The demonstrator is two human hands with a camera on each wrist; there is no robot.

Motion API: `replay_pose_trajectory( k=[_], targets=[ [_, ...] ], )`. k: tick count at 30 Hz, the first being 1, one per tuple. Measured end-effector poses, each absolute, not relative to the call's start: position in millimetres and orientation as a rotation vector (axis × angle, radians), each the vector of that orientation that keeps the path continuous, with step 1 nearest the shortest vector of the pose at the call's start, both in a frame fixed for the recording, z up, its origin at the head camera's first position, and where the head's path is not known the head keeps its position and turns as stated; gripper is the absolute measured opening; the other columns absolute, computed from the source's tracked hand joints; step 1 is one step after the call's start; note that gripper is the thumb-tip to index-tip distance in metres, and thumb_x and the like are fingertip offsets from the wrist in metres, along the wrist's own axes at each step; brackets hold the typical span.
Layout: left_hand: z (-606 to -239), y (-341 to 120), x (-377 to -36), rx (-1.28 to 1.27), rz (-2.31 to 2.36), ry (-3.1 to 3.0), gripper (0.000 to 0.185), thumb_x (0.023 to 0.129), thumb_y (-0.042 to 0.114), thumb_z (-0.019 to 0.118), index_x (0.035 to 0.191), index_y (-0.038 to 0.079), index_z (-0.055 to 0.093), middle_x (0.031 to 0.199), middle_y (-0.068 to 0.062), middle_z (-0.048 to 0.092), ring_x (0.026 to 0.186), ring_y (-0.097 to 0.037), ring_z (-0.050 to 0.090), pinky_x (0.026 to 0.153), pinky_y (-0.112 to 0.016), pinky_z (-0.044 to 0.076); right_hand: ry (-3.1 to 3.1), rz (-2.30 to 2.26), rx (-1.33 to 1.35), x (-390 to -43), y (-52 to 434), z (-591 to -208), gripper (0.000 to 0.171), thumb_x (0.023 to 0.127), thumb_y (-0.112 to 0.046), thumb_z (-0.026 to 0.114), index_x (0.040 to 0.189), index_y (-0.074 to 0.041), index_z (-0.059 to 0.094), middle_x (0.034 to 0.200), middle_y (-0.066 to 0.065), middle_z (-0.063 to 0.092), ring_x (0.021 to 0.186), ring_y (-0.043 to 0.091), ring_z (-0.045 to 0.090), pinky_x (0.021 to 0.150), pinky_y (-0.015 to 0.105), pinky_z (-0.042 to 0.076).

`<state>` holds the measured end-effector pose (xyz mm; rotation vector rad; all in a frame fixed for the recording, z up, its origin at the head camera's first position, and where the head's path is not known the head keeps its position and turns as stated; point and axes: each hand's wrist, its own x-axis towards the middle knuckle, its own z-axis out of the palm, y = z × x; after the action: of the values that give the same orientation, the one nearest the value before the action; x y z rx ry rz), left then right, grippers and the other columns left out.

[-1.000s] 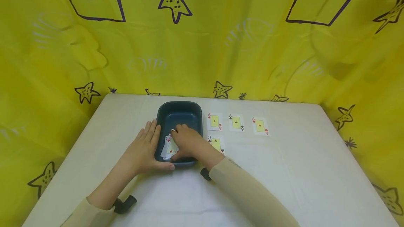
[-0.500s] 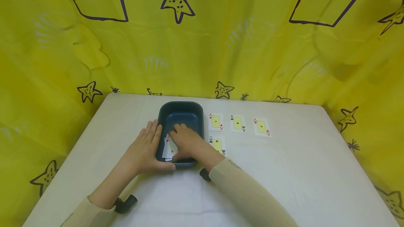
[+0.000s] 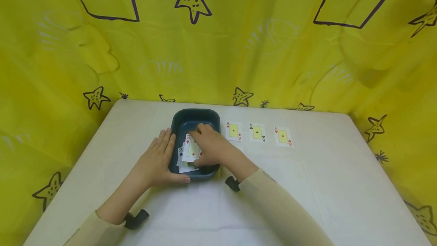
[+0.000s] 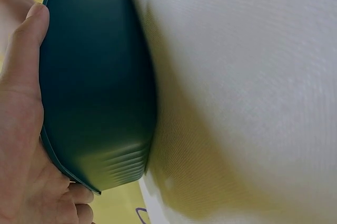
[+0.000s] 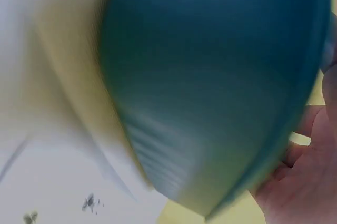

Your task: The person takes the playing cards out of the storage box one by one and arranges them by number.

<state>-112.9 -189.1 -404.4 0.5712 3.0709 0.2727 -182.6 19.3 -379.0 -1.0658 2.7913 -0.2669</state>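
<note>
A dark blue-green plastic tub (image 3: 214, 117) stands on the table with several playing cards in it. My left hand (image 3: 158, 161) rests on its rim, fingers straight along the left side and thumb along the front. Inside the tub, my right hand (image 3: 212, 145) pinches a two of diamonds (image 3: 190, 155), lifted over the other cards. A three with a black suit (image 3: 180, 154) shows partly beneath it. In the left wrist view, the thumb (image 4: 26, 45) lies along the tub's upper edge. The right wrist view is blurred and shows the tub's outer wall (image 5: 210, 76) beside the right hand.
Right of the tub, an ace of diamonds (image 3: 233, 131), an ace of clubs (image 3: 257, 133) and an ace of hearts (image 3: 283, 136) lie face up in a row. The white-covered table (image 3: 307, 185) meets a yellow patterned curtain (image 3: 218, 48) behind.
My right hand has risen and moved right, lifting the two of diamonds off the cards beneath. My right forearm now covers the two of clubs on the table. The left hand stays put.
</note>
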Motion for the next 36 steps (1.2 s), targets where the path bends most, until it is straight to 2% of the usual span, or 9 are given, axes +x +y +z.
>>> replay_pose_trajectory(
  k=[6,14,27,36],
  targets=[
    [-404.4,-188.7,-113.9,0.559,0.274,3.06,0.146,0.059,0.099,0.049,0.154,-0.008,0.022,0.164,-0.026,0.012,0.152,-0.042,0.009,0.121,-0.055,0.019,2.815,-0.369,-1.053,-182.5,41.0,-367.7,0.091,0.07,-0.044,0.083,0.148,-0.014,0.047,0.13,0.003,0.047,0.111,0.015,0.043,0.091,0.025,0.051],
    [-403.4,-185.3,-113.2,0.495,0.28,3.056,0.141,0.059,0.087,0.069,0.155,-0.005,0.023,0.164,-0.024,0.013,0.153,-0.041,0.008,0.121,-0.056,0.019,2.839,-0.407,-0.984,-176.2,73.5,-356.8,0.091,0.07,-0.039,0.085,0.149,-0.016,0.046,0.128,0.001,0.047,0.105,0.012,0.043,0.077,0.018,0.051],
    [-402.8,-185.2,-113.1,0.494,0.257,3.069,0.141,0.059,0.086,0.069,0.155,-0.005,0.023,0.164,-0.025,0.013,0.152,-0.042,0.01,0.12,-0.057,0.019,2.889,-0.365,-0.931,-178.2,126.8,-362.4,0.09,0.07,-0.036,0.086,0.147,-0.01,0.048,0.125,0.004,0.049,0.105,0.017,0.045,0.079,0.024,0.05],
    [-404.1,-185.5,-113.2,0.508,0.258,3.064,0.141,0.059,0.087,0.069,0.155,-0.006,0.022,0.164,-0.025,0.013,0.152,-0.042,0.01,0.121,-0.056,0.019,2.889,-0.262,-0.867,-176.5,163.9,-380.5,0.09,0.07,-0.035,0.09,0.145,-0.007,0.049,0.13,0.01,0.05,0.112,0.023,0.047,0.096,0.034,0.051]
  ],
)
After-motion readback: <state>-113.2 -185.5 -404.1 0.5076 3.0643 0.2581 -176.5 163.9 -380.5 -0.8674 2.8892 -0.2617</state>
